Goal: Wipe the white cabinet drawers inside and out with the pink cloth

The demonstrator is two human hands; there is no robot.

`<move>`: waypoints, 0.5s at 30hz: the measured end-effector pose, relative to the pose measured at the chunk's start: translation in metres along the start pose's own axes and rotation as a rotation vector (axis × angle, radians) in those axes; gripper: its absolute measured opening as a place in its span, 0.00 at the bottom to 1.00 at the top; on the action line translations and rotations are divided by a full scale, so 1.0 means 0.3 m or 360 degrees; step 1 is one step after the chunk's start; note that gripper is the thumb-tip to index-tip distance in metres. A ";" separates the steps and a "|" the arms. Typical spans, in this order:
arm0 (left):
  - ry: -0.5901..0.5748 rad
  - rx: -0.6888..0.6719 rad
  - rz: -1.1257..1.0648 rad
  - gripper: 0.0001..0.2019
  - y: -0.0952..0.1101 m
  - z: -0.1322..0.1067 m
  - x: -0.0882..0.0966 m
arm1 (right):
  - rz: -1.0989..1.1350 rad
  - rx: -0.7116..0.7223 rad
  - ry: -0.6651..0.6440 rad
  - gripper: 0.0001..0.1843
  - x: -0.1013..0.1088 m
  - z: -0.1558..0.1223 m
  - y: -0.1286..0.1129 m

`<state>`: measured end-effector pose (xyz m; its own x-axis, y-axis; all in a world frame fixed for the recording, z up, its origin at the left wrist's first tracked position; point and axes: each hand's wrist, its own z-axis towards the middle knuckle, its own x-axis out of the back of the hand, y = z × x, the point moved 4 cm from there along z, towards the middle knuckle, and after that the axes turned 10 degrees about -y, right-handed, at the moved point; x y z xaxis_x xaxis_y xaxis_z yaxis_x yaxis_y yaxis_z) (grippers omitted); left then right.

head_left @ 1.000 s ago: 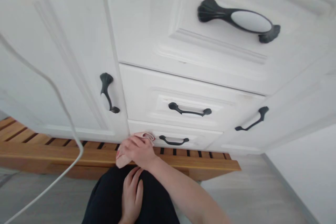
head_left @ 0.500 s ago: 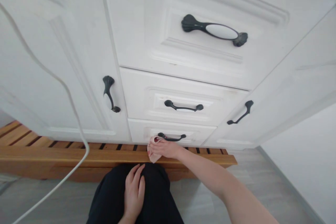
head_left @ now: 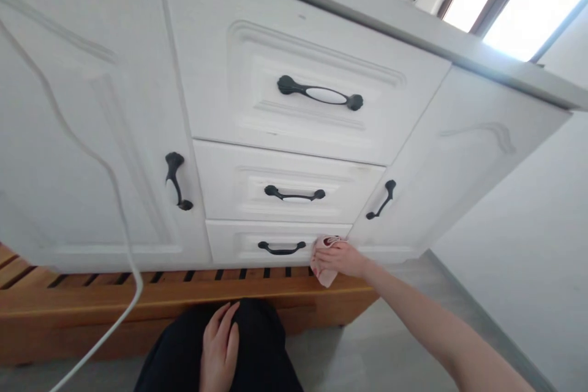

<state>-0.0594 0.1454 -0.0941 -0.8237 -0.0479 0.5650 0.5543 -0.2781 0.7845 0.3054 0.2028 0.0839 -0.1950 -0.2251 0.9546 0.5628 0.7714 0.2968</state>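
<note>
The right hand (head_left: pixel 339 259) grips a pink cloth (head_left: pixel 325 274), fingers closed around it, pressing it on the right end of the bottom drawer (head_left: pixel 239 245) beside its black handle (head_left: pixel 281 248); the left hand (head_left: pixel 219 348) lies flat and open on the knee

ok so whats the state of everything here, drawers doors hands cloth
top drawer: shut
middle drawer: shut
bottom drawer: shut
left cabinet door: shut
right cabinet door: shut
pink cloth: bunched, pressed on the bottom drawer's right end
right hand: closed on the pink cloth
left hand: open, flat on the black-clad knee
white cable: hanging loose in front of the left cabinet door
</note>
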 end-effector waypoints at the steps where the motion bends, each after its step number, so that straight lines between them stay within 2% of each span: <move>1: -0.0003 -0.0004 -0.0003 0.19 0.000 0.000 -0.002 | 0.0014 -0.0037 -0.0014 0.20 0.012 -0.023 0.015; 4: 0.0007 -0.0022 -0.0002 0.20 0.000 0.002 -0.004 | 0.0123 -0.0269 -0.0078 0.19 0.013 -0.091 0.042; 8: 0.0027 -0.0013 0.0015 0.20 -0.001 0.001 -0.005 | 0.0210 -0.0646 -0.0037 0.17 -0.046 -0.166 0.016; 11: 0.0033 0.0008 0.0029 0.21 -0.004 -0.002 -0.006 | 0.0199 -0.0925 0.0080 0.18 -0.090 -0.199 -0.058; 15: 0.0051 0.0049 0.0046 0.22 -0.017 -0.005 0.000 | 0.0260 -0.1376 0.0276 0.23 -0.141 -0.248 -0.227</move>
<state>-0.0623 0.1454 -0.0985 -0.8104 -0.0866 0.5794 0.5810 -0.2468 0.7756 0.3351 0.1156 0.0251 0.0255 -0.2927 0.9559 0.9950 0.1000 0.0040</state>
